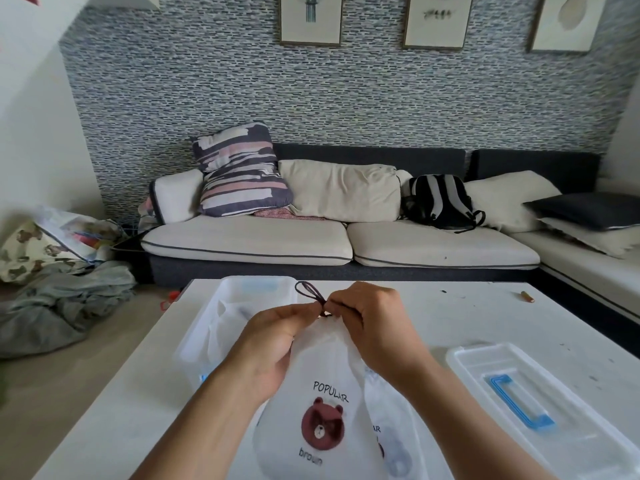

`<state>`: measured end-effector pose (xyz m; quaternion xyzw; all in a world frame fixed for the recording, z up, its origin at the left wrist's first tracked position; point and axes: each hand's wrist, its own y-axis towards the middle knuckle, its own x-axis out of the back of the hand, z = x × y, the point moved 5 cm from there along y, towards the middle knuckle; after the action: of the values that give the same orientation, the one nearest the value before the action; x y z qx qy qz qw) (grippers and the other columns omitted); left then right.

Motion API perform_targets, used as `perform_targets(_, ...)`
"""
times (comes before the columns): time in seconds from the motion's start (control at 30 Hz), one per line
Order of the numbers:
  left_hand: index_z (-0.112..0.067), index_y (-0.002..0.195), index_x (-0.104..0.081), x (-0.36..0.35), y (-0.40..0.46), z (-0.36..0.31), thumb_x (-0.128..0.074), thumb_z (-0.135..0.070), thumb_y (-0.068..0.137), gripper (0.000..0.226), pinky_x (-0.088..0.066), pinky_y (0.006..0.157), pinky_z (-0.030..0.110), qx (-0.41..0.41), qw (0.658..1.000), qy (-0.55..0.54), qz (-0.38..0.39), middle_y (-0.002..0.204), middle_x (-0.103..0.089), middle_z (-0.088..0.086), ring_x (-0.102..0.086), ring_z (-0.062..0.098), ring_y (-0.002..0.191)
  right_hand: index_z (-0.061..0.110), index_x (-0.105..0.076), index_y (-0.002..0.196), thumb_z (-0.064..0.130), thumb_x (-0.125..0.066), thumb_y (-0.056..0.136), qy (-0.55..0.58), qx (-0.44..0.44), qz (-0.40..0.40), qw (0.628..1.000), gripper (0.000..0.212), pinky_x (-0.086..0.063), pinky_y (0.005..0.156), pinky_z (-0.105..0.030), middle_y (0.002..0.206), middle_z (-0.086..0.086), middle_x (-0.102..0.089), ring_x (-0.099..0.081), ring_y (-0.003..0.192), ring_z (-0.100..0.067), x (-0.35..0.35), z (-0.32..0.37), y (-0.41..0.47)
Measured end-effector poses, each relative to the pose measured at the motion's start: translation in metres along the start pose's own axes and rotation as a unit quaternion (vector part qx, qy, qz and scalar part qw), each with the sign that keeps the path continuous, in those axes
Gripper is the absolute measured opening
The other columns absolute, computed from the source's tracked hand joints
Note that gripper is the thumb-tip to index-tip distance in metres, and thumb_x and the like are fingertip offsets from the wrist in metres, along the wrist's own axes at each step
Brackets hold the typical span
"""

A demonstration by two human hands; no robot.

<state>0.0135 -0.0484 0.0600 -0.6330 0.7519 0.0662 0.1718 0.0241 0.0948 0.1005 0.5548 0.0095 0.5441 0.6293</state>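
A white drawstring bag with a brown bear print and the word POPULAR stands on the white table in front of me. Its mouth is gathered tight at the top. My left hand pinches the gathered neck from the left. My right hand pinches the dark brown drawstring at the neck from the right; a loop of the cord sticks up and to the left. A second printed bag lies partly hidden behind the first, to its right.
An open clear plastic box sits behind the bag to the left. Its lid with a blue handle lies on the right. A small crayon-like stick lies far right. A sofa with cushions and a backpack stands beyond the table; clothes lie on the floor at left.
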Motion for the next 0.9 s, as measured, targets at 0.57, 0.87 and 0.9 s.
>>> perform_targets(0.57, -0.013, 0.112, -0.071, 0.002, 0.0, 0.006, -0.071, -0.002, 0.086, 0.028, -0.055, 0.091, 0.042, -0.069, 0.996, -0.015, -0.053, 0.098, -0.076, 0.019, -0.072, 0.029, 0.09, 0.021, -0.062, 0.06, 0.011, -0.064, 0.094, 0.128, -0.139, 0.024, 0.982, 0.036, -0.032, 0.054, -0.018, 0.049, 0.011, -0.049, -0.041, 0.05, -0.008, -0.008, -0.014, -0.012)
perform_targets(0.87, -0.004, 0.109, -0.069, -0.01, 0.001, 0.007, -0.079, -0.021, 0.082, 0.033, -0.052, 0.091, 0.042, -0.059, 0.998, 0.02, 0.005, 0.099, -0.075, 0.019, -0.071, 0.03, 0.092, 0.019, -0.064, 0.057, 0.01, -0.062, 0.092, 0.178, -0.204, 0.048, 0.962, 0.036, -0.034, 0.052, -0.022, 0.048, 0.001, -0.052, -0.039, 0.05, -0.007, -0.008, -0.018, -0.014)
perform_targets(0.9, -0.006, 0.109, -0.068, -0.011, -0.001, 0.005, -0.083, -0.02, 0.078, 0.037, -0.053, 0.091, 0.041, -0.083, 0.995, 0.051, -0.003, 0.097, -0.076, 0.018, -0.072, 0.029, 0.092, 0.022, -0.06, 0.054, 0.006, -0.059, 0.09, 0.176, -0.203, 0.052, 0.962, 0.039, -0.032, 0.052, -0.019, 0.046, 0.006, -0.048, -0.038, 0.048, -0.005, -0.007, -0.016, -0.014)
